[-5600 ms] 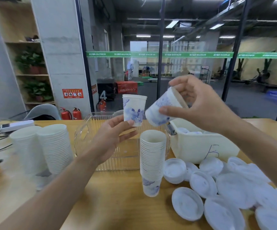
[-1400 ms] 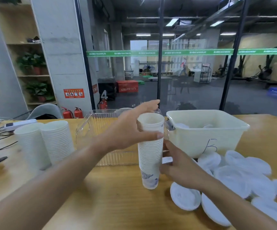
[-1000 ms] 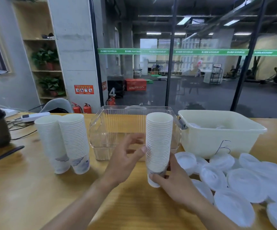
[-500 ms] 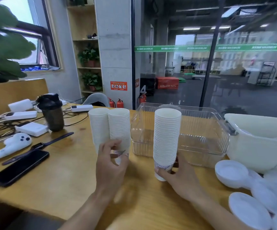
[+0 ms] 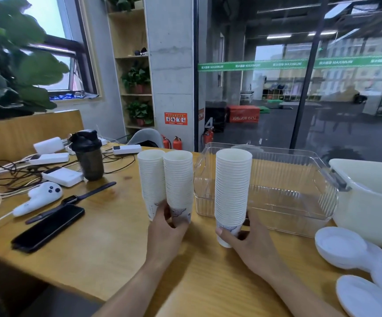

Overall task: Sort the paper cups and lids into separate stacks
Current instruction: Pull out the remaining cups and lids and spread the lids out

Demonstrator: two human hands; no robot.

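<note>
Three tall stacks of white paper cups stand on the wooden table (image 5: pixel 107 243). My right hand (image 5: pixel 247 241) grips the base of the right-hand cup stack (image 5: pixel 232 191), tilted slightly. My left hand (image 5: pixel 166 227) curls round the bottom of the middle cup stack (image 5: pixel 178 181), which stands against the left cup stack (image 5: pixel 151 179). Several white lids (image 5: pixel 343 247) lie loose at the right edge of the table.
A clear plastic bin (image 5: pixel 288 186) sits behind the stacks, a cream tub (image 5: pixel 373 202) to its right. On the left lie a black phone (image 5: pixel 48 227), a watch (image 5: pixel 87 196), a dark shaker bottle (image 5: pixel 89 155), chargers and cables.
The view swung left. My right hand slid the tall cup stack leftwards toward the other two stacks. My left hand reached to the base of the middle stack and took hold of it.
</note>
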